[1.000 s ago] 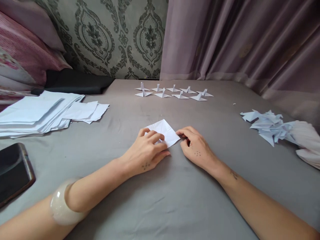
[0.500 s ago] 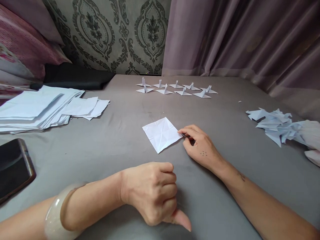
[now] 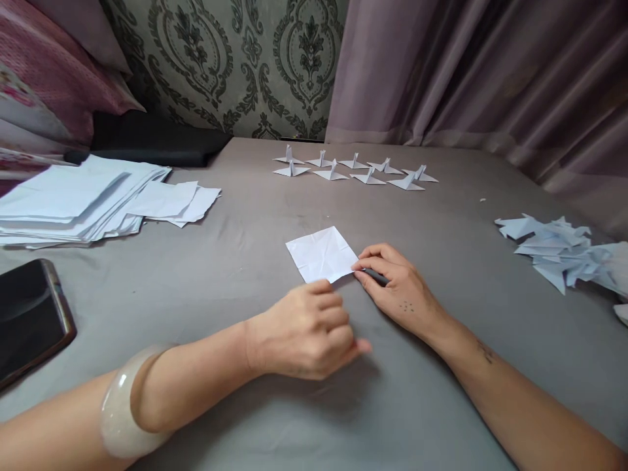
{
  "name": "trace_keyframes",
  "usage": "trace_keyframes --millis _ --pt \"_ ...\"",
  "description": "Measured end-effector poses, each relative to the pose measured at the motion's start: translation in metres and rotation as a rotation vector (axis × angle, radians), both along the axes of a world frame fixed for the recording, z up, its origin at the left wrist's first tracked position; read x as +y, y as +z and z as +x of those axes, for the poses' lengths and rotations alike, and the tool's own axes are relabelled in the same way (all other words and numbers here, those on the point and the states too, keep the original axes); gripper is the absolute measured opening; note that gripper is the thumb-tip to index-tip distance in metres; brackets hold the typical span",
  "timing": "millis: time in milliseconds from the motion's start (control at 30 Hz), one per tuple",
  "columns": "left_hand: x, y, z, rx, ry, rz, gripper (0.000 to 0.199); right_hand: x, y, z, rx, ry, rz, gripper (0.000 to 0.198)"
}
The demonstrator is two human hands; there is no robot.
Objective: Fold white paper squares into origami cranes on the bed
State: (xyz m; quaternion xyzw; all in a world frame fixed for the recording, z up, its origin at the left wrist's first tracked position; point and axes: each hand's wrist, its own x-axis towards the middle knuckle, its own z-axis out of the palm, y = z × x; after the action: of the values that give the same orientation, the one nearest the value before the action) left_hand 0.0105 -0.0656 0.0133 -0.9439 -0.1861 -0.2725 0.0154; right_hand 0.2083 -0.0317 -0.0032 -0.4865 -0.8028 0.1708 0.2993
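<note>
A creased square sheet of white paper (image 3: 324, 252) lies unfolded on the grey cloth, its right corner under the fingertips of my right hand (image 3: 395, 278). That hand is closed round a slim dark pen-like stick (image 3: 377, 277), whose exact kind I cannot make out. My left hand (image 3: 309, 333) is a loose fist with the thumb sticking out, slightly blurred, and nothing shows in it. It hovers just in front of the sheet and hides its near corner. Folded paper cranes (image 3: 332, 171) stand in two rows farther back.
Stacked white paper (image 3: 63, 193) and smaller sheets (image 3: 164, 198) lie at the left, with a phone (image 3: 32, 320) in front. Black cloth (image 3: 152, 139) rests behind them. Several folded paper pieces (image 3: 559, 248) are heaped at the right. Purple curtains (image 3: 441, 72) hang behind.
My left fist has moved up and away from me, now covering the sheet's near corner. More of the dark stick shows in my right hand. The whole view has shifted slightly.
</note>
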Motion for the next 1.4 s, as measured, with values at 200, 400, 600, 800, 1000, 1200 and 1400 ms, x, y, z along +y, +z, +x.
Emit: trace_keyframes --millis 200,400,600,800,1000,1200,1400 --pt "0.013 -0.006 -0.006 0.078 0.52 -0.283 0.018 -0.001 0.001 0.0 -0.018 0.023 0.01 0.014" --pt "0.02 -0.014 -0.009 -0.046 0.578 -0.488 0.019 -0.001 0.002 0.0 -0.011 -0.054 -0.079 0.01" --pt "0.027 -0.009 -0.006 -0.068 0.697 -0.595 0.022 0.001 0.003 -0.004 0.022 -0.136 -0.138 0.013" --pt "0.035 -0.002 -0.004 -0.067 0.773 -0.683 0.017 0.002 0.002 -0.007 0.023 -0.171 -0.128 0.012" --pt "0.037 0.002 -0.004 -0.079 0.805 -0.765 0.019 0.003 0.002 -0.006 0.005 -0.138 -0.095 0.007" --pt "0.039 -0.002 -0.007 -0.108 0.809 -0.761 0.022 -0.001 0.001 -0.007 -0.106 0.136 0.069 0.033" --pt "0.046 0.0 -0.024 -0.093 0.651 -0.887 0.034 -0.006 0.004 -0.006 -0.245 0.187 0.019 0.038"
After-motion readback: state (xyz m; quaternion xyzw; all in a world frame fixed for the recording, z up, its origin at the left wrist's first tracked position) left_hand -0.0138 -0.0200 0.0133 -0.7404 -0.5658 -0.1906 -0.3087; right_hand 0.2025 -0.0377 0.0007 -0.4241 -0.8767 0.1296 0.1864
